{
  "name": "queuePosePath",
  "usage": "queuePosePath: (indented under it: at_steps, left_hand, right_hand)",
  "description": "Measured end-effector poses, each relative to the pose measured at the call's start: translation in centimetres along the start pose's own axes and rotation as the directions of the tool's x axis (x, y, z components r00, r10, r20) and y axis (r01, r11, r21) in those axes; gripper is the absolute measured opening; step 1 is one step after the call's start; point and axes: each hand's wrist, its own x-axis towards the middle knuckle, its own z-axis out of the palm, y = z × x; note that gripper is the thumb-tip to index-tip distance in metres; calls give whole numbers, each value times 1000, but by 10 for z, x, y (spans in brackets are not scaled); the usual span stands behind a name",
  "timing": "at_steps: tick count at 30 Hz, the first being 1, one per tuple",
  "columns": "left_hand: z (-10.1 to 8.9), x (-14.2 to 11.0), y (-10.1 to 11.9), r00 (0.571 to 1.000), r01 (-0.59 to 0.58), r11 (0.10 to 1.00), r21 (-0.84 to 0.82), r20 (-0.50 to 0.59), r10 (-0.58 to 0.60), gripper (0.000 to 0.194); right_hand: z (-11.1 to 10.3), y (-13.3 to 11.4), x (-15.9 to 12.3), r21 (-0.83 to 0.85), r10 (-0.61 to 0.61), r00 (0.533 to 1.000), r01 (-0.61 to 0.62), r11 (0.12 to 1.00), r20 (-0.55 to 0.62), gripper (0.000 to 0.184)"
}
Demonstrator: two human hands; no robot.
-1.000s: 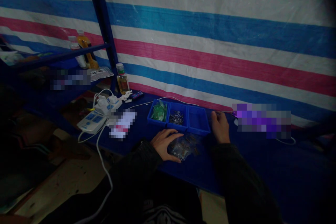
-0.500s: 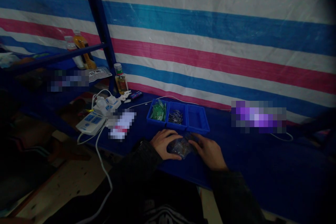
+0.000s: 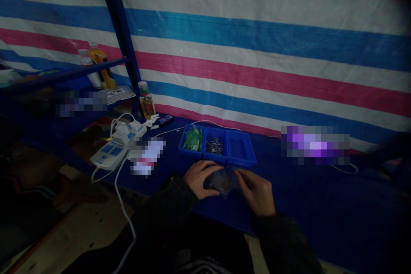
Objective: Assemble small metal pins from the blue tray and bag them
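Both my hands are at the front of the blue-covered bench, closing on a small clear plastic bag (image 3: 221, 181) that holds dark, small parts. My left hand (image 3: 201, 179) cups the bag's left side, and my right hand (image 3: 257, 192) pinches its right side. The bag's contents are mostly hidden by my fingers and the dim light. Just beyond the hands lies a blue three-compartment tray (image 3: 243, 160). Green packets (image 3: 193, 138) fill its left compartment, metal pins (image 3: 214, 146) lie in the middle one, and the right one shows bare blue plastic.
A white power strip (image 3: 109, 155) with plugs and white cables lies left of the tray. Behind it stands a small bottle of yellow liquid (image 3: 147, 102) beside a blue shelf upright (image 3: 128, 64). A striped tarpaulin (image 3: 257, 51) forms the back wall. Pixelated patches hide some items.
My right hand has moved from beside the tray down onto the bag, and the two hands have drawn the bag together into a tighter bunch. The view has shifted slightly.
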Motion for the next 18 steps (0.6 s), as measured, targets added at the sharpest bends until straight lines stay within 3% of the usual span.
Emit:
queuePosePath:
  at_steps: [3, 7, 9, 13, 18]
  left_hand:
    - [-2, 0, 2, 1000, 0, 1000, -16, -18, 0, 85]
    - [-6, -1, 5, 997, -20, 995, -95, -76, 12, 99]
    - [-7, 0, 5, 993, -43, 991, -129, -112, 29, 84]
    - [-6, 0, 0, 979, -96, 983, -155, -193, 65, 26]
    - [-6, -1, -1, 967, -126, 981, -145, -237, 89, 19]
  right_hand:
    - [6, -19, 0, 115, 78, 992, -66, 991, -103, 24]
    - [22, -39, -1, 187, 72, 995, -59, 981, -64, 21]
    - [28, -44, -1, 212, 34, 999, -32, 977, -6, 22]
    - [32, -48, -2, 238, -27, 995, 4, 971, 91, 23]
    - [32, -48, -1, 250, -48, 992, 17, 968, 117, 18]
